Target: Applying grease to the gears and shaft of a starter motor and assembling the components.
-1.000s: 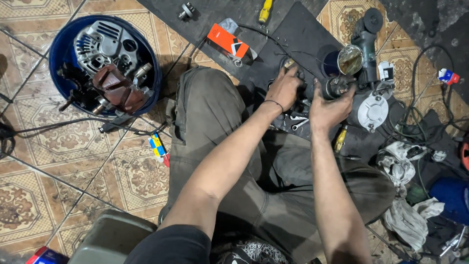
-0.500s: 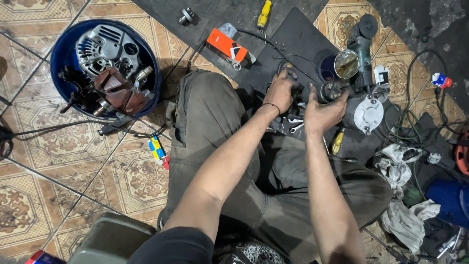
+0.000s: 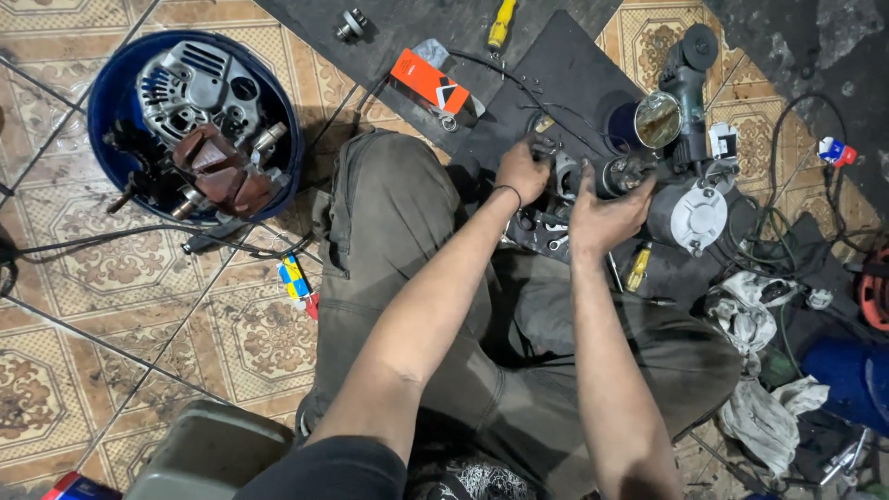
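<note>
The person sits on the tiled floor (image 3: 111, 278) with legs folded, so that the work lies between the knees and within reach of both arms. The left hand (image 3: 521, 171) rests closed over a small metal part (image 3: 561, 176) at the near edge of the black mat (image 3: 556, 74); its fingers are curled together around the part, apparently to steady it. The right hand (image 3: 602, 218) sits at 3 o'clock from the left hand, fingers spread apart and pressed against the end of a grey motor assembly (image 3: 690, 215), apparently bracing the assembly against rolling. Whether these fingers grip anything underneath cannot be told. Wrenches (image 3: 554, 236) lie on the mat directly below the two hands, close enough to be picked up without shifting position. An angle grinder (image 3: 687, 79) lies at 1 o'clock from the right hand, beside a round blue tin (image 3: 622, 125). An orange box (image 3: 428, 81) and a yellow-handled screwdriver (image 3: 500, 23) lie at 11 o'clock from the left hand, well apart from the work. A blue tub (image 3: 111, 102) at 9 o'clock holds an alternator housing (image 3: 194, 88) and brown wound parts (image 3: 222, 171), kept together away from the mat. Rags (image 3: 750, 315) lie at 4 o'clock.
</note>
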